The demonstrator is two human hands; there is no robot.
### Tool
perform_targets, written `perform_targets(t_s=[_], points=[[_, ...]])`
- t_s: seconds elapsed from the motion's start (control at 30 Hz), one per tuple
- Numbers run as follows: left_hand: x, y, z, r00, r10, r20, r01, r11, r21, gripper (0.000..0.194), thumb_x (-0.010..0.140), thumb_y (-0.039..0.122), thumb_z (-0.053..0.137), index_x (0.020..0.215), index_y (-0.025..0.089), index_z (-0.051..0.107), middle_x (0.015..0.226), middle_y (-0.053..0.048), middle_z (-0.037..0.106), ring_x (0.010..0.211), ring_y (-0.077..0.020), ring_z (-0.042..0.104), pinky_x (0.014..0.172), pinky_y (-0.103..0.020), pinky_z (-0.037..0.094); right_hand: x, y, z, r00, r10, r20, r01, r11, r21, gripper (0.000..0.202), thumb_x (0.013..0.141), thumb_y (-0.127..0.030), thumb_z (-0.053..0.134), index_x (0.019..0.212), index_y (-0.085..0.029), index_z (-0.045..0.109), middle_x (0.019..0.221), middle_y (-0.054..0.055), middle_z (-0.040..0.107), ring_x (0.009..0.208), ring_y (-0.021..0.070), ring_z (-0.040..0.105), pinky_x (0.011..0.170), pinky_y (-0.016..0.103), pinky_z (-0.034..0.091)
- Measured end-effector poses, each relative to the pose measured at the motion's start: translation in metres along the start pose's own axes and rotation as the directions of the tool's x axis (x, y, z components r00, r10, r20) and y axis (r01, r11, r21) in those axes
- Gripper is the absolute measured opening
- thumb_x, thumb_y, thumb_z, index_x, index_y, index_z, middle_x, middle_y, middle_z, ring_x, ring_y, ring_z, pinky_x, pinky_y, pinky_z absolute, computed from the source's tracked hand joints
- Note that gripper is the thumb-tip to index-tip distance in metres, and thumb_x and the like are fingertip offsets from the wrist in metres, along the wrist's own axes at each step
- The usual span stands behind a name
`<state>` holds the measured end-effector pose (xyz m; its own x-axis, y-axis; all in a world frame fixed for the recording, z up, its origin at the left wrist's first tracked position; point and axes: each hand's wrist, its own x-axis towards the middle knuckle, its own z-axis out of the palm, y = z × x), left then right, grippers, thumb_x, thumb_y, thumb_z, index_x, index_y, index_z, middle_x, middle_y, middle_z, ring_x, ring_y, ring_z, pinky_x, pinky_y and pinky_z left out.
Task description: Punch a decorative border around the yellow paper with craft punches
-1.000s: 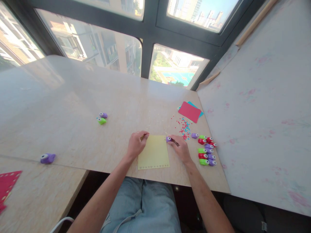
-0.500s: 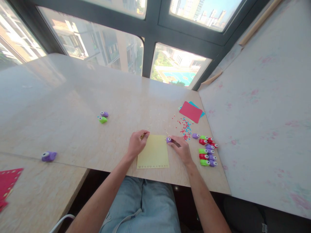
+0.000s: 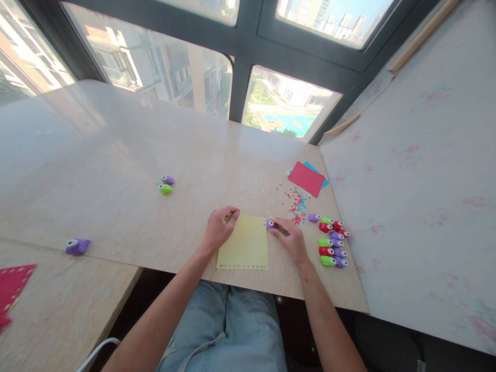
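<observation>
A yellow paper sheet (image 3: pixel 243 245) lies near the table's front edge, with small punched holes along its bottom edge and near its top right corner. At its top left corner, my left hand (image 3: pixel 221 227) pinches the paper's edge between thumb and fingers. My right hand (image 3: pixel 289 235) is closed on a small purple punch (image 3: pixel 270 224) with an eye-like spot, which sits at the sheet's right edge near the top corner.
Several purple, green and red punches (image 3: pixel 326 251) stand at the right. Behind them are paper bits (image 3: pixel 298 204) and stacked red and blue cards (image 3: pixel 307 179). Two punches (image 3: pixel 165 189) and another purple one (image 3: pixel 78 246) are leftward. Punched red paper (image 3: pixel 15 287) lies far left.
The camera view has shifted slightly. Both hands keep nearly the same pose, and the purple punch has moved very slightly down along the sheet's right edge.
</observation>
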<state>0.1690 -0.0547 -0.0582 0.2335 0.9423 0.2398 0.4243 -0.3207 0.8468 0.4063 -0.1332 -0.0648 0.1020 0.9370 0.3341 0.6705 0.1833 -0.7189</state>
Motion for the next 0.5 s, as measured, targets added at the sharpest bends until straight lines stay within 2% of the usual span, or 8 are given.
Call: perform_targets(t_s=[0.5], points=[[-0.0009, 0.0030, -0.0014, 0.997, -0.065, -0.027, 0.064, 0.996, -0.063, 0.020, 0.090, 0.033, 0.054, 0.091, 0.020, 0.069, 0.089, -0.006, 0.075, 0.082, -0.0195, 0.067, 0.072, -0.030, 0.051, 0.0008, -0.0024, 0.0002, 0.999, -0.043, 0.009, 0.043, 0.998, -0.034, 0.024, 0.087, -0.039, 0.064, 0.107, -0.027, 0.072, 0.105, 0.007, 0.074, 0.099, 0.0246, 0.067, 0.092, 0.045, 0.050]])
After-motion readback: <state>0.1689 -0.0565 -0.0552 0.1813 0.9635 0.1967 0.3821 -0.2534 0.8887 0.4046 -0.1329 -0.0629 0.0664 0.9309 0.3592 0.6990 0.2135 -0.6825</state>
